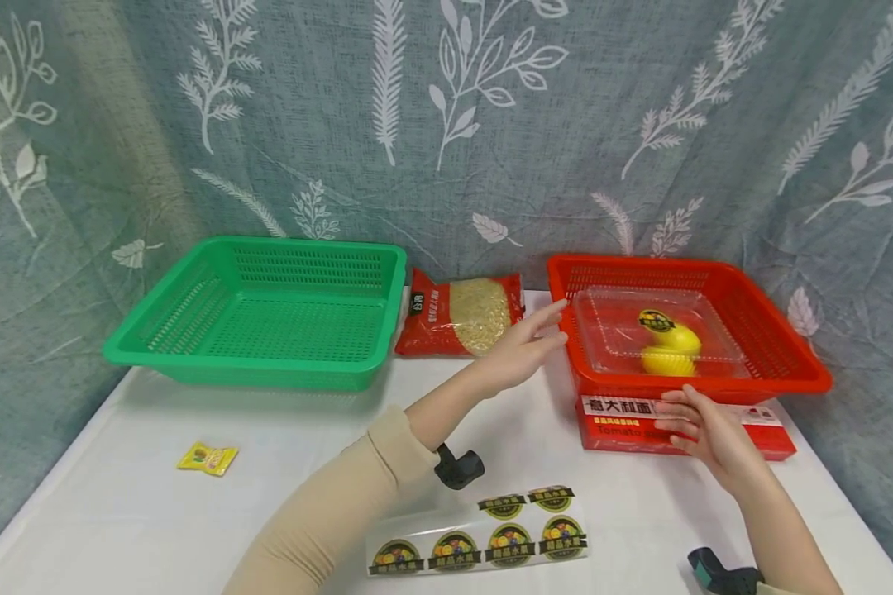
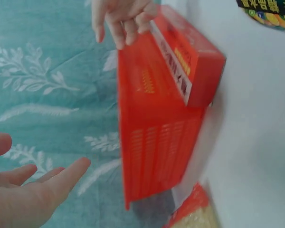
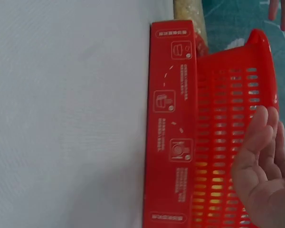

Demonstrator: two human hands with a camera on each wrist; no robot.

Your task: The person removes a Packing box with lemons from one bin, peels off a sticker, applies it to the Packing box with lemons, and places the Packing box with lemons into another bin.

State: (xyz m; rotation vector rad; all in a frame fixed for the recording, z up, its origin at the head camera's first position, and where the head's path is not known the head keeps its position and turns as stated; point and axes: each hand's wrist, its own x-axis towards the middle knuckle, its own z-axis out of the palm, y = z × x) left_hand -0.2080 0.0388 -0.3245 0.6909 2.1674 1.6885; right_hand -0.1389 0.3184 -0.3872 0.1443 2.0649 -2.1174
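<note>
A clear plastic clamshell box (image 1: 625,330) with two yellow lemon-like fruits (image 1: 673,355) inside and a black round label (image 1: 656,321) on its lid lies in the red basket (image 1: 781,364). My left hand (image 1: 517,351), fingers extended and holding nothing, reaches to the basket's left rim. In front of the basket's near side, my right hand (image 1: 707,434) has its fingers loosely bent around nothing. It overlaps the red spaghetti box (image 1: 618,434), which lies below the basket's front. Both hands also show in the left wrist view, the left hand (image 2: 33,194) beside the basket.
A green basket (image 1: 298,330) stands at the back left. Between the baskets lies a red bag of pale grains or pasta (image 1: 461,318). A sheet of round fruit stickers (image 1: 484,537) is near the front, and a small yellow packet (image 1: 207,458) is at left. A patterned curtain hangs behind.
</note>
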